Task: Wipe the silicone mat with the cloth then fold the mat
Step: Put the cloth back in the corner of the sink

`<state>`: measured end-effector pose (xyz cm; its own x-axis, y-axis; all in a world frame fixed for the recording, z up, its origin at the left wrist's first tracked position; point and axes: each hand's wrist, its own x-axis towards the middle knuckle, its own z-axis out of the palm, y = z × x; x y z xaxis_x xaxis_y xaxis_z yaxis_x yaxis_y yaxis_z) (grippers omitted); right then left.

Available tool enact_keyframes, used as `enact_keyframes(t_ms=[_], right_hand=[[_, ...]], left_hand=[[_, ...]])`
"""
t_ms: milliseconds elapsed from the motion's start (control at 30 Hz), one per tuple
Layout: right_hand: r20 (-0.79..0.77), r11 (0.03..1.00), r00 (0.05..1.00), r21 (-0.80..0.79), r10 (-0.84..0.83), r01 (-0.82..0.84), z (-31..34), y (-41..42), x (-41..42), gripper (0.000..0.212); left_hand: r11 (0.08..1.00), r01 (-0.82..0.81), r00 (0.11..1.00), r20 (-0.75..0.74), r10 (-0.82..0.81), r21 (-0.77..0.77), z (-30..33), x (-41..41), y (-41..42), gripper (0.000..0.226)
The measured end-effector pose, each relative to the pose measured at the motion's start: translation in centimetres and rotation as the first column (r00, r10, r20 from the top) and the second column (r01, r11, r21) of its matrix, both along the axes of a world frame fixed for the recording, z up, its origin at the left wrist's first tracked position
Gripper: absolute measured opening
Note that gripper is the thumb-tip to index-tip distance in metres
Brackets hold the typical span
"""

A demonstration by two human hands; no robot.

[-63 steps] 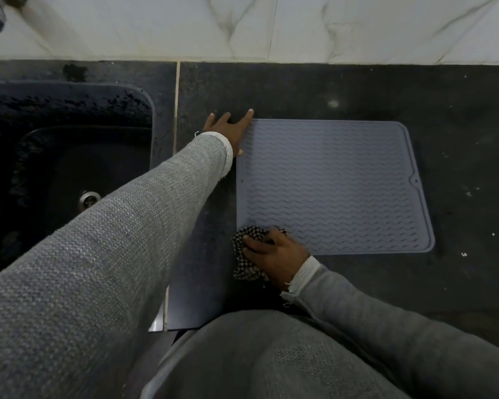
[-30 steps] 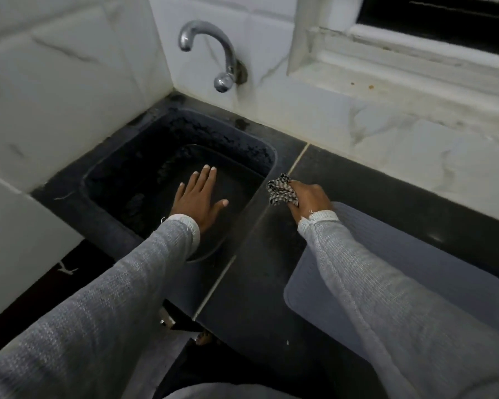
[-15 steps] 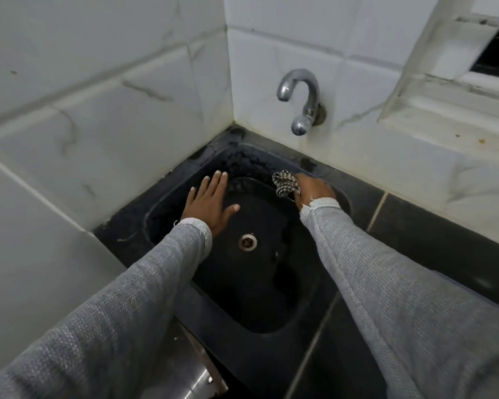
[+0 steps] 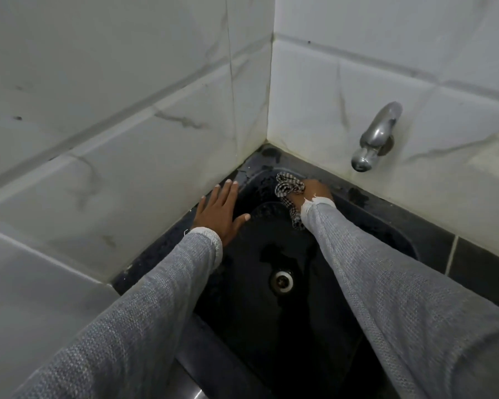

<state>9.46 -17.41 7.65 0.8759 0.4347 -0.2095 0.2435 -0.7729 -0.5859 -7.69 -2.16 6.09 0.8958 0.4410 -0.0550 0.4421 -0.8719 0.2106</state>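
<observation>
Right hand bunches checked cloth in tight grip over black sink, upper centre of frame. Left hand flat, fingers straight, holds nothing. I judge cloth light, limp; handle it gathered in fist. Silicone mat out of view.

Both arms in grey sleeves are reaching forward. The left hand is lying flat, fingers straight. The right hand is gripping a checked cloth.

No text, label, brand, number or sign can be read anywhere in view, neither on the tap, the wall tiles, the sink nor the checked cloth.
</observation>
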Motion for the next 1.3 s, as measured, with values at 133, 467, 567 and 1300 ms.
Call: enact_keyframes(t_ms=[133,467,567,1300], right_hand=[[-0.24,0.981,0.964,0.124,-0.117,0.15,-0.7,3.1,2.9,0.031],[0.191,1.0,0.982,0.026,-0.011,0.006,0.5,9.8,11.9,0.024],[0.386,0.991,0.92,-0.135,0.064,-0.013,-1.5,12.3,12.4,0.032],[0.26,0.917,0.881,-0.15,0.396,-0.369,-8.0,8.1,8.3,0.062]], left_hand=[[1.0,0.016,1.0,-0.01,-0.016,0.004,-0.1,2.6,1.9,0.076],[0.998,0.052,0.998,-0.027,-0.053,-0.028,-2.0,8.4,4.5,0.078],[0.999,0.044,0.999,-0.007,-0.044,-0.025,-3.4,8.9,4.7,0.078],[0.999,0.032,0.999,-0.029,-0.033,-0.022,-5.0,5.2,2.2,0.079]])
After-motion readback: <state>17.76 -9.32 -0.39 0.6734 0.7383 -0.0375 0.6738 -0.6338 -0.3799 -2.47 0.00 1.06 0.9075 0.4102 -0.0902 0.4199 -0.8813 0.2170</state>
